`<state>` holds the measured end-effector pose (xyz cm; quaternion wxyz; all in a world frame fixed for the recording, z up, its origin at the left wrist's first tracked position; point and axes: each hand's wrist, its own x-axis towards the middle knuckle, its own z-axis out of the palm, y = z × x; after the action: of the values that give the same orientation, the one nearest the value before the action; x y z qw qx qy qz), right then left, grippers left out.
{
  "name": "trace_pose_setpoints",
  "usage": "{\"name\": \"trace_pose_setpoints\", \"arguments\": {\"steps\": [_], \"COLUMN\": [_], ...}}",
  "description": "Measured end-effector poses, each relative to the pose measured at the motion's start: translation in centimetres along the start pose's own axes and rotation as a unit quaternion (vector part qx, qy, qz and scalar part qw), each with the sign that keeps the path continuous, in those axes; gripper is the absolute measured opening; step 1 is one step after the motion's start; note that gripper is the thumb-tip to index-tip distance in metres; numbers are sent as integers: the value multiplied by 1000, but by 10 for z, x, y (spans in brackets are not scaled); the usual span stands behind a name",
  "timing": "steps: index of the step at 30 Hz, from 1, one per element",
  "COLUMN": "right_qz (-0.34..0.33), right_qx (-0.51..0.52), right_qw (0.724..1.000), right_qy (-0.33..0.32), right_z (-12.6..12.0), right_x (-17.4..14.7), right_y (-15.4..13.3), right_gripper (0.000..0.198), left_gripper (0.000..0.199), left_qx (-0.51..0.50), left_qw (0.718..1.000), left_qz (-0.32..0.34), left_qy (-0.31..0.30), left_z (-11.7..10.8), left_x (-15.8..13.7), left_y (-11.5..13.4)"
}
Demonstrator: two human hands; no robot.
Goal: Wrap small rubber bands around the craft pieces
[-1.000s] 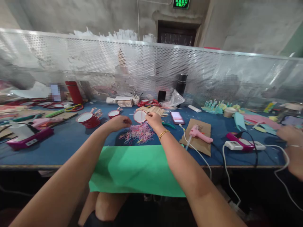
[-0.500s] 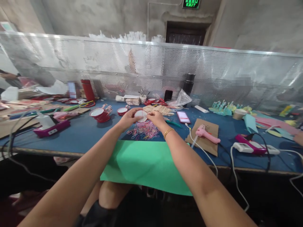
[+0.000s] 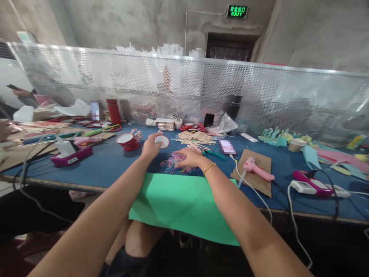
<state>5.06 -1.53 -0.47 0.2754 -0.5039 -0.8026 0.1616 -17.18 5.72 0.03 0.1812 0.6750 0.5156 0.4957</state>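
My left hand [image 3: 152,147] is closed on a round white disc with a red rim [image 3: 162,142], its white face turned toward me. My right hand [image 3: 188,157] reaches down over a loose pile of thin coloured loops [image 3: 168,164], thumb and fingers apart; whether the fingertips touch any loops is hard to see. To the left stands a stack of red-rimmed white discs [image 3: 128,143], with pinkish pieces behind it. A green sheet [image 3: 184,207] spreads over the table's front edge and my lap.
Flat wooden sticks [image 3: 196,137] lie behind the pile, with a phone [image 3: 227,147] to their right. A pink glue gun [image 3: 255,167] rests on cardboard [image 3: 266,157]. Purple power strips [image 3: 72,156] and cables lie on both sides. A perforated metal screen [image 3: 138,84] runs along the back.
My hands were together on the disc; now they are apart. The left has moved slightly left with the disc, and the right has let go and dropped to the loops. The view has shifted slightly.
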Motion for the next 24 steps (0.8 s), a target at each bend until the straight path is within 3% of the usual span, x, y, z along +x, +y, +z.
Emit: {"name": "trace_pose_setpoints", "arguments": {"steps": [5, 12, 18, 24], "right_qz": [-4, -20, -10, -10], "right_qx": [-8, 91, 123, 102], "right_qw": [999, 993, 985, 985], "right_qy": [31, 69, 118, 141], "right_z": [6, -1, -5, -7], "right_x": [3, 2, 5, 6], "right_y": [-1, 4, 4, 5], "right_gripper": [25, 34, 29, 23], "left_gripper": [60, 66, 61, 51], "left_qx": [-28, -72, -68, -75], "left_qw": [999, 995, 994, 995], "left_qz": [31, 14, -40, -11], "left_qy": [-23, -65, -78, -64], "left_z": [9, 14, 12, 10], "left_x": [-2, -6, -9, -12], "left_y": [1, 2, 4, 10]}}
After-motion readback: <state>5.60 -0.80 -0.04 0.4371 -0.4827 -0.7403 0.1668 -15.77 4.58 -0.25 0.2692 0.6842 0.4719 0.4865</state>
